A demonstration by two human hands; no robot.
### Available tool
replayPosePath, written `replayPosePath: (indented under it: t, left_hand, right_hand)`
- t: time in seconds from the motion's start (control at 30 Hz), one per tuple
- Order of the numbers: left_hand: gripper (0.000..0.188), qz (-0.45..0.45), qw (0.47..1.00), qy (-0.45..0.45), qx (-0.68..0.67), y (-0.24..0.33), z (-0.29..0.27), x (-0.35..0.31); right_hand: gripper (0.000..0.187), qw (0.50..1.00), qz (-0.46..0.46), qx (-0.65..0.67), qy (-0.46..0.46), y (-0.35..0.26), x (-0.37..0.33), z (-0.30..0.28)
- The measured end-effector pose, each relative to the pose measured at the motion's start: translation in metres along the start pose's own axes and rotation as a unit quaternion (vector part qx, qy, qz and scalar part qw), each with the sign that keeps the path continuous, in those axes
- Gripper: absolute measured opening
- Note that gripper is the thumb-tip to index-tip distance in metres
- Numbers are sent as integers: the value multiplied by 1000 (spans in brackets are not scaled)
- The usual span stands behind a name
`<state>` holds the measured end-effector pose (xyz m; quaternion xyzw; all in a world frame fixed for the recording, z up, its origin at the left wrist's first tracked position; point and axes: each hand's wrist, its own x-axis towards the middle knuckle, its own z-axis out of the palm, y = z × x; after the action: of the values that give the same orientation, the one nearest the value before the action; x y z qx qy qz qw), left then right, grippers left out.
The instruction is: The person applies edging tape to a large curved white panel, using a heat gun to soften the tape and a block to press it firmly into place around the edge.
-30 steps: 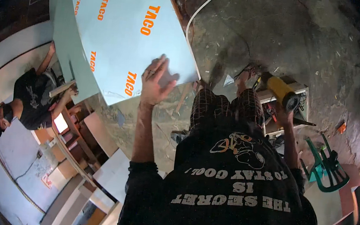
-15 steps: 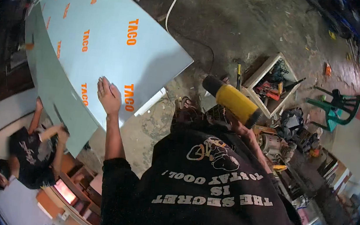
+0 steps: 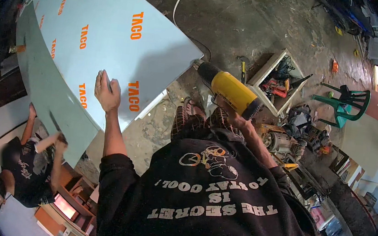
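Note:
A yellow and black heat gun [image 3: 233,91] is in my right hand [image 3: 238,123], its fingers closed around the grip and partly hidden by the body of the gun. The metal nozzle points at the right corner of a panel [image 3: 109,22] covered in pale blue film with orange print, and looks close to it or touching. On the near part of that panel rests my left hand [image 3: 107,94], flat, its fingers stretched out and the thumb apart. A grey-green sheet [image 3: 62,100] lies under the panel's left side.
At the left a person [image 3: 27,165] in a dark shirt works beside the grey-green sheet. To the right lie a hammer [image 3: 243,70], a wooden tool box [image 3: 268,110], a motor-like machine [image 3: 278,141] and a green chair [image 3: 337,106]. A pale hose [image 3: 180,2] runs past the panel.
The heat gun has moved left and away from me, bringing its nozzle to the panel's corner. My left hand stays on the panel. The whole view has shifted slightly.

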<state>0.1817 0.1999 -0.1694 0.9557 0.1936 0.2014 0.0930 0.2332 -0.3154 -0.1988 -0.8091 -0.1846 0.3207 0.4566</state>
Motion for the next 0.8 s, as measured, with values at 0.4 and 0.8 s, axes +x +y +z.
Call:
replayPosePath:
  t: [0.4,0.8]
  left_hand:
    - [50,-19,1000,11,-1,1,-1,0]
    - [51,-17,1000,14,-6,-1,0,-2]
  right_hand:
    - [38,1000,-10,17,-11,-12,7,23]
    - [24,972,47,98,207,-39,5,8]
